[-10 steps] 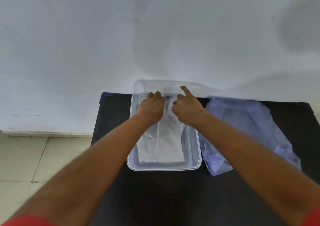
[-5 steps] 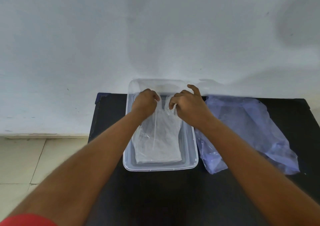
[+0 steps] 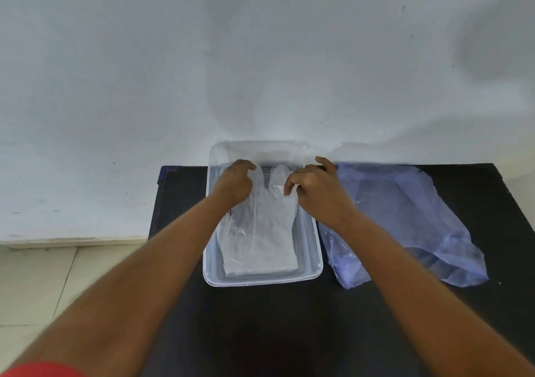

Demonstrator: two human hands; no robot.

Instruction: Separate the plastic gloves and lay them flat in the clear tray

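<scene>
A clear plastic tray sits on the black table, its far end against the white wall. A thin, see-through plastic glove lies flat inside it, cuff toward me and fingers at the far end. My left hand rests curled on the glove's finger end at the left. My right hand is curled over the glove's right side, its fingertips pinching or pressing the film there. Whether either hand truly grips the plastic is unclear.
A crumpled bluish plastic bag lies on the black table right of the tray. The white wall rises directly behind. Tiled floor shows at the left, below the table's edge.
Both hands have drawn slightly back toward me over the glove. My right index finger, pointing out a second ago, has curled in, and the glove's fingers now show between my hands.
</scene>
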